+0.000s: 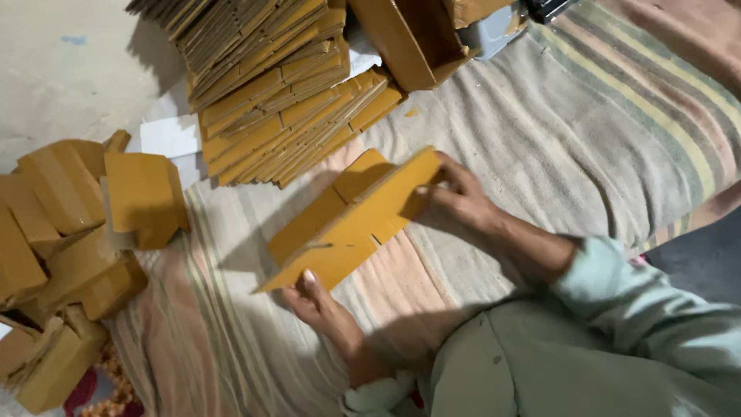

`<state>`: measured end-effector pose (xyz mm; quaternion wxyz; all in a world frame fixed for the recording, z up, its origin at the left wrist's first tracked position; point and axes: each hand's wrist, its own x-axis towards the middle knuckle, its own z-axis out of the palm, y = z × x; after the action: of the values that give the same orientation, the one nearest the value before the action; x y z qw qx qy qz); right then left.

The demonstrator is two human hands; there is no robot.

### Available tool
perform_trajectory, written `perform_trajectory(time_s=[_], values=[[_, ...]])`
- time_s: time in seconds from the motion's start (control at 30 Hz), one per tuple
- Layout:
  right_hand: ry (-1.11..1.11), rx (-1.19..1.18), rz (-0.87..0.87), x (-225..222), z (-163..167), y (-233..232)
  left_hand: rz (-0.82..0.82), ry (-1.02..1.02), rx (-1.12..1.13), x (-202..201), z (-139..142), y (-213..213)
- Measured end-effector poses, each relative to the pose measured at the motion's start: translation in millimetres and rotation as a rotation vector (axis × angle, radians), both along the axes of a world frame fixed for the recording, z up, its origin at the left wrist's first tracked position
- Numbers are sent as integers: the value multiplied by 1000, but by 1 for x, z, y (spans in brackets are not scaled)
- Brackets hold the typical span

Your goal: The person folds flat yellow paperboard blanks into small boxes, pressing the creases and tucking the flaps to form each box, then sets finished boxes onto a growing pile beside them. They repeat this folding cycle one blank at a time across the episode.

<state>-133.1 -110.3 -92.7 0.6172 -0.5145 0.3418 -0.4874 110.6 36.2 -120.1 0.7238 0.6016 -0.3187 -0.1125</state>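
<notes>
Yellow-brown flat cardboard box blank (351,224) is gripped at opposite ends by left hand (312,297) and right hand (459,197) fingers above the striped blanket (587,131).

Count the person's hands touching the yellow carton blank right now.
2. The left hand grips the lower end of the flat yellow carton blank; the right hand holds its upper end. No other hands show in view.

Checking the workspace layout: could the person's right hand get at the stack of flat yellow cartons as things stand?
Probably yes. The right hand grips the far end of the partly folded carton, and the stack of flat cartons lies just beyond on the striped blanket, nothing between. It would have to let go first.
</notes>
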Motion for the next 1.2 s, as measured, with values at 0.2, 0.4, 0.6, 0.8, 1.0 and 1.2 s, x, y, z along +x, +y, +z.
perform_trajectory(time_s=[0.2,0.4,0.6,0.8,1.0,1.2], values=[[-41,-251,98,-59,1,30,-141,-122,-203,-39,-14,19],[-205,8,82,-59,2,48,-219,107,-277,-42,-36,22],[244,-402,141,-50,2,62,-394,-85,-70,-86,-40,28],[174,-379,99,-66,10,51,-330,-212,-159,-77,-11,18],[-200,-163,219,-49,18,9,-208,-473,-58,-85,-2,92],[-300,-38,599,-4,22,-15,-279,-458,147,-104,-29,108]])
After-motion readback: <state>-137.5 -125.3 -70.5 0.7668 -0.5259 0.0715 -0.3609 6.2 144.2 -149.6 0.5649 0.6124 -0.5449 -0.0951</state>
